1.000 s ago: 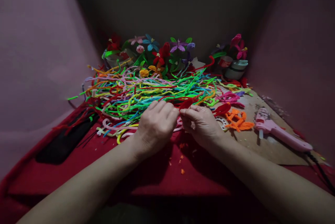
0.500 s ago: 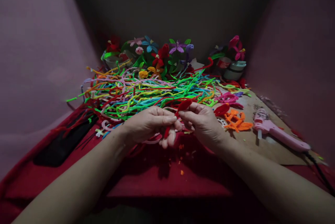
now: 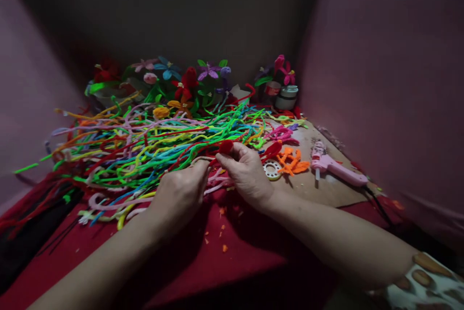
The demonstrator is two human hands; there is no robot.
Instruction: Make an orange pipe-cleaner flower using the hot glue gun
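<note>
At centre frame, the right hand [image 3: 250, 175] pinches a fuzzy red piece [image 3: 226, 147] between its fingers, apparently to steady it; the left hand [image 3: 181, 194] meets its lower end (fingers turned away, so I cannot tell their grip).

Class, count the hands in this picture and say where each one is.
2. The left hand is at the near edge of the stems, its fingertips hidden; the right hand is beside it, pinching a red piece. No other hand shows.
</note>
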